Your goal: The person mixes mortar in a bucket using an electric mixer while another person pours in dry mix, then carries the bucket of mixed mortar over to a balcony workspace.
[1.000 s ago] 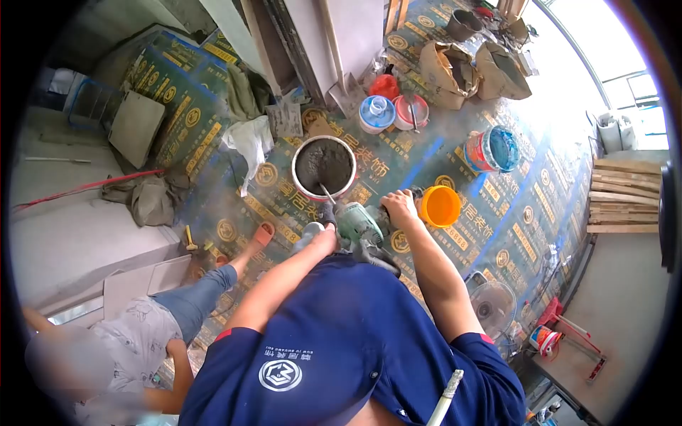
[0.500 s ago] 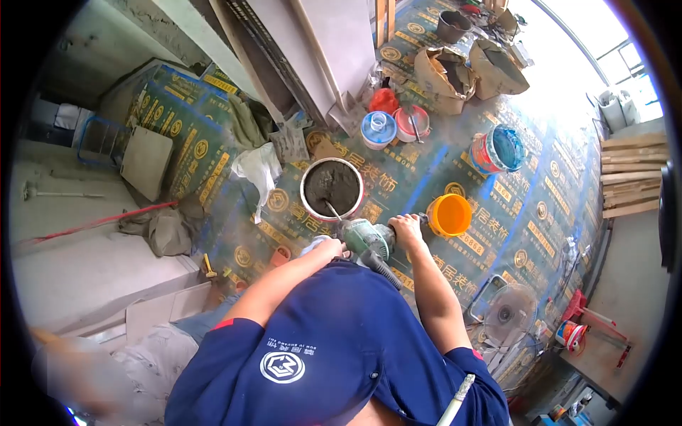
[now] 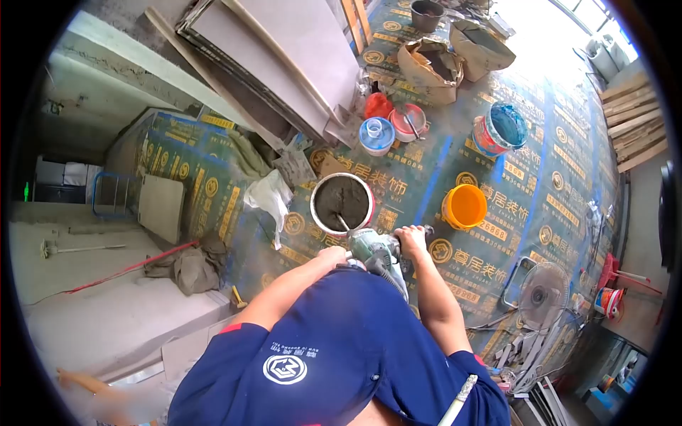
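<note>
A green power mixer [image 3: 373,247] is held close against my belly, its shaft slanting into a white-rimmed bucket [image 3: 371,206]. Dark grey wet mortar [image 3: 339,200] fills much of that bucket. My left hand [image 3: 332,257] is closed on the mixer's near-left side, its fingertips partly hidden. On the right, my right hand [image 3: 412,240] wraps round the mixer's other handle. The mixer's lower end is sunk in the mortar and out of sight. A yellow bucket [image 3: 464,206] stands to the right of my right hand.
A blue-stained bucket [image 3: 501,129], two small lidded pails and open paper bags [image 3: 430,69] stand farther off. Boards [image 3: 284,60] lean at the upper left. A fan [image 3: 543,296] stands at right. Another person's arm [image 3: 85,382] shows at the lower left.
The view has turned, and the bucket and mixer appear farther right and lower. The other person has mostly slipped out of view at the lower left. Both my hands stay on the mixer.
</note>
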Demonstrator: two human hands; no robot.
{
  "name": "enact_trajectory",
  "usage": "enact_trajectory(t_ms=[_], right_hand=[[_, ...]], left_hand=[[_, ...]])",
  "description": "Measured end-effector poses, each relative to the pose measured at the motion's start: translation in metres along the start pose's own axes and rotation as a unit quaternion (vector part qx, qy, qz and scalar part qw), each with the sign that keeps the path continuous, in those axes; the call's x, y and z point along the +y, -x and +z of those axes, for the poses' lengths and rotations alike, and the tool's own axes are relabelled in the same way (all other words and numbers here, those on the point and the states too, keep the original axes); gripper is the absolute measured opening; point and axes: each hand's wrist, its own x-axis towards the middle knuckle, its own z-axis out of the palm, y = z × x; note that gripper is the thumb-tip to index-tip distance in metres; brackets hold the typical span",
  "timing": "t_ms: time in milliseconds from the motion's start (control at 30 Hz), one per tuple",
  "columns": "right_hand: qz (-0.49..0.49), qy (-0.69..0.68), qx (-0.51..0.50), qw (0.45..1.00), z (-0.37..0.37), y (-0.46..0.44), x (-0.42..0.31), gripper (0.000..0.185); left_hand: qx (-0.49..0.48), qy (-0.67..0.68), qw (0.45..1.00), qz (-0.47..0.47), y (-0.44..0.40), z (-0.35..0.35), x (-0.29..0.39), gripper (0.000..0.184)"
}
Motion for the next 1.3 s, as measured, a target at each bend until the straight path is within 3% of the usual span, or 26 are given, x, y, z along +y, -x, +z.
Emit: enact_trajectory(t_ms=[300, 367, 467, 633, 800, 933, 1067, 1133, 1300], right_hand=[[-0.033, 0.028, 0.003, 0.999, -0.008, 0.001, -0.003, 0.012], [-0.043, 0.04, -0.016, 0.998, -0.015, -0.005, 0.001, 0.012], [-0.078, 0.057, -0.022, 0.995, -0.02, -0.006, 0.004, 0.014], [-0.136, 0.1, -0.03, 0.985, -0.035, -0.011, 0.007, 0.012], [-0.179, 0.126, -0.049, 0.975, -0.046, -0.01, 0.006, 0.014], [-0.207, 0.136, -0.045, 0.968, -0.053, -0.018, 0.011, 0.016], [-0.21, 0.166, -0.077, 0.961, -0.062, -0.019, 0.011, 0.019], [-0.216, 0.162, -0.072, 0.96, -0.065, -0.024, 0.011, 0.023], [-0.237, 0.169, -0.085, 0.953, -0.08, -0.033, 0.004, 0.025]], left_hand=[[0.011, 0.06, 0.998, -0.002, -0.012, 0.036, -0.013, 0.04], [0.017, 0.047, 0.997, 0.054, -0.014, 0.052, -0.015, 0.037], [0.071, 0.09, 0.991, 0.061, -0.011, 0.07, -0.005, 0.035], [0.06, 0.134, 0.989, -0.01, -0.005, 0.093, 0.009, 0.036], [0.056, 0.159, 0.986, -0.014, -0.007, 0.109, 0.019, 0.04], [0.099, 0.173, 0.98, 0.015, -0.002, 0.111, 0.031, 0.036], [0.162, 0.283, 0.945, -0.009, -0.023, 0.144, 0.032, 0.03], [0.23, 0.277, 0.933, 0.031, -0.082, 0.185, 0.014, 0.036], [0.203, 0.24, 0.949, 0.019, -0.057, 0.161, 0.028, 0.052]])
